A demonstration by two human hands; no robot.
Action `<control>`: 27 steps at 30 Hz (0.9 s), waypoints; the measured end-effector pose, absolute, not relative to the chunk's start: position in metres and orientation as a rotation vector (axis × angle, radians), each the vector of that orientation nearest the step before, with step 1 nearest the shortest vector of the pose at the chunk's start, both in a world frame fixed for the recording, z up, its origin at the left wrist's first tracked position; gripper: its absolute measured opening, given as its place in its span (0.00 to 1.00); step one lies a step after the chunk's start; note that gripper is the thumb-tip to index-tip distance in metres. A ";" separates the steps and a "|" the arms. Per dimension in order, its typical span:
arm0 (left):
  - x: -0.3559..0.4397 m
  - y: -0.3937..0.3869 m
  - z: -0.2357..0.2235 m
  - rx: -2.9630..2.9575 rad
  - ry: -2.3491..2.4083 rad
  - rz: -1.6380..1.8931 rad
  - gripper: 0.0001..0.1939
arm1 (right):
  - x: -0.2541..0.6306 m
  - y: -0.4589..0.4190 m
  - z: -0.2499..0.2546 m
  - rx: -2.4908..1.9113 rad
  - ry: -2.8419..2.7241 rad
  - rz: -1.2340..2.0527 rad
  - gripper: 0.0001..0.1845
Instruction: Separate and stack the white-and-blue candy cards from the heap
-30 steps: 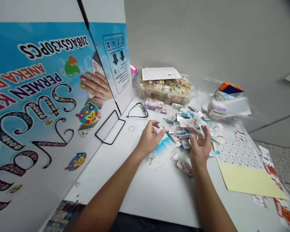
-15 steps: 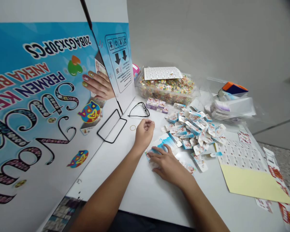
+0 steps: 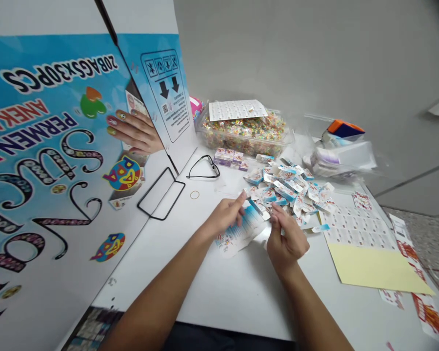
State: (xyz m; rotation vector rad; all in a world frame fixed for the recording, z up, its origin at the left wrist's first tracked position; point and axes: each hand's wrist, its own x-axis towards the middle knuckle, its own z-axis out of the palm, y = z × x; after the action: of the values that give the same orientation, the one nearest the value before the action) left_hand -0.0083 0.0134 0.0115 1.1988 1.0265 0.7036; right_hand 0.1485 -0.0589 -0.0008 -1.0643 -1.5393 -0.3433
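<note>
My left hand (image 3: 227,214) is closed, thumb and fingertips together, above a small stack of flat printed blue-and-white cardboard blanks (image 3: 236,238). To its right, my right hand (image 3: 286,239) is curled closed, with thumb and forefinger pinched. Whatever either hand holds is hidden or too small to name. A small white-and-blue carton (image 3: 259,209) shows between the hands, at the near edge of a heap of similar small cartons (image 3: 287,190). I cannot tell whether the fingers touch that carton.
A clear tub (image 3: 245,139) of small colourful wrapped pieces stands behind the heap. Small purple boxes (image 3: 229,157), black-framed glasses (image 3: 204,168) and a rubber band (image 3: 194,195) lie nearby. A large printed carton (image 3: 69,161) rises at left; a yellow sheet (image 3: 376,268) lies right.
My right hand has lifted off the flat blanks, moved right and curled closed. My left hand has come down and right, nearer the blanks. The camera view has shifted slightly.
</note>
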 end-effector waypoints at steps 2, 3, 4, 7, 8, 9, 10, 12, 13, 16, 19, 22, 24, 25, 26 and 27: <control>-0.002 0.008 0.011 0.986 0.805 0.663 0.33 | 0.145 -0.060 -0.002 -0.947 -1.714 -0.315 0.19; 0.000 0.006 0.011 0.873 0.696 0.680 0.32 | 0.143 -0.060 -0.003 -0.888 -1.831 -0.280 0.18; 0.001 0.006 0.011 0.773 0.613 0.714 0.30 | 0.139 -0.060 -0.004 -0.841 -1.934 -0.241 0.18; -0.003 0.006 0.015 0.627 0.520 0.816 0.21 | 0.133 -0.061 -0.005 -0.817 -2.029 -0.171 0.18; -0.006 0.007 0.016 0.619 0.501 0.834 0.20 | 0.134 -0.061 -0.005 -0.841 -1.982 -0.166 0.18; -0.008 0.007 0.017 0.623 0.476 0.840 0.20 | 0.135 -0.061 -0.004 -0.870 -1.913 -0.169 0.18; -0.010 0.007 0.018 0.634 0.453 0.838 0.21 | 0.136 -0.062 -0.003 -0.902 -1.834 -0.179 0.18; -0.011 0.006 0.017 0.684 0.422 0.803 0.22 | 0.141 -0.062 -0.001 -1.007 -1.721 -0.175 0.19; -0.010 0.005 0.016 0.721 0.419 0.779 0.22 | 0.142 -0.062 0.001 -1.066 -1.722 -0.145 0.21; -0.006 0.001 0.012 0.782 0.454 0.752 0.20 | 0.145 -0.059 0.005 -1.173 -1.918 0.029 0.30; -0.002 -0.003 0.008 0.744 0.547 0.768 0.19 | 0.143 -0.056 0.008 -1.157 -2.053 0.148 0.29; 0.000 -0.007 0.006 0.789 0.542 0.684 0.22 | 0.141 -0.057 0.011 -1.142 -1.998 0.264 0.20; 0.001 -0.010 0.005 0.826 0.510 0.613 0.27 | 0.143 -0.058 0.014 -1.108 -1.916 0.345 0.10; 0.002 -0.011 0.005 0.833 0.516 0.589 0.30 | 0.144 -0.059 0.015 -1.089 -1.875 0.384 0.05; 0.003 -0.012 0.006 0.837 0.543 0.575 0.32 | 0.146 -0.060 0.016 -1.073 -1.837 0.423 0.01; 0.004 -0.013 0.006 0.840 0.591 0.576 0.33 | 0.147 -0.060 0.017 -1.058 -1.804 0.460 0.04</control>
State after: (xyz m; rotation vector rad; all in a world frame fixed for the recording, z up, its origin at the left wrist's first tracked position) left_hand 0.0043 -0.0128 0.0061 0.8398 0.5913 0.5758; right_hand 0.1473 -0.0601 0.0172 -1.0577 -1.8036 0.4600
